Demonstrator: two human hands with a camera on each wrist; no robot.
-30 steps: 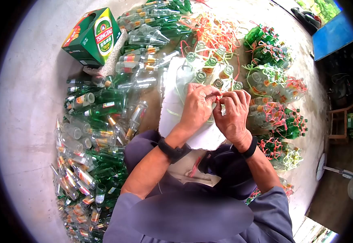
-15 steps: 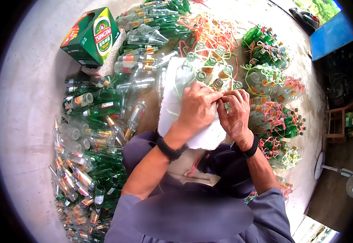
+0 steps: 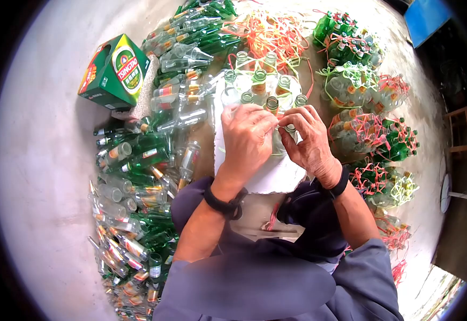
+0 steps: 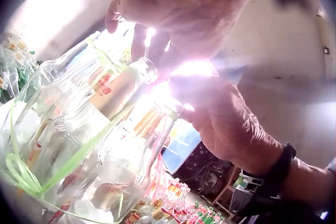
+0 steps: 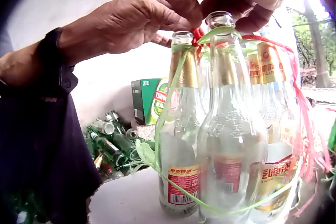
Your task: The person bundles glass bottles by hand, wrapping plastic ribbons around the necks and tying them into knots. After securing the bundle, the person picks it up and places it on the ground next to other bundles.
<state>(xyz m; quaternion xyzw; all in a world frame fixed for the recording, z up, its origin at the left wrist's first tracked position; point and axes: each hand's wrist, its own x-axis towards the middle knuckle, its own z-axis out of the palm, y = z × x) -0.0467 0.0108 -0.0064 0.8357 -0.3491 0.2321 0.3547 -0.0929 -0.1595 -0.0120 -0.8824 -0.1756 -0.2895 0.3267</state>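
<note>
Several clear glass bottles [image 5: 231,129] stand upright in a bundle, with pale green plastic strip [image 5: 181,184] looped round their bodies and necks. At the near bottle mouths, my left hand [image 3: 246,136] pinches the red plastic strip [image 5: 197,37] by its small knot, fingertips close together. Opposite it, my right hand [image 3: 309,140] curls its fingers about a bottle neck, also at the red strip; its fingertips are partly hidden. Red lengths trail down the bundle's side in the right wrist view. Glare covers both hands' fingertips in the left wrist view.
Under the bundle lies a white foam board [image 3: 276,179]. Loose bottles [image 3: 137,187] are heaped on the left, near a green beer carton [image 3: 117,72]. Tied bundles [image 3: 351,80] line the right. A tangle of red and green strip [image 3: 276,37] lies beyond the board.
The head view has shifted, so the bundle sits higher in it. My fingertips, close together before, are now slightly apart, with a bottle mouth showing between the hands.
</note>
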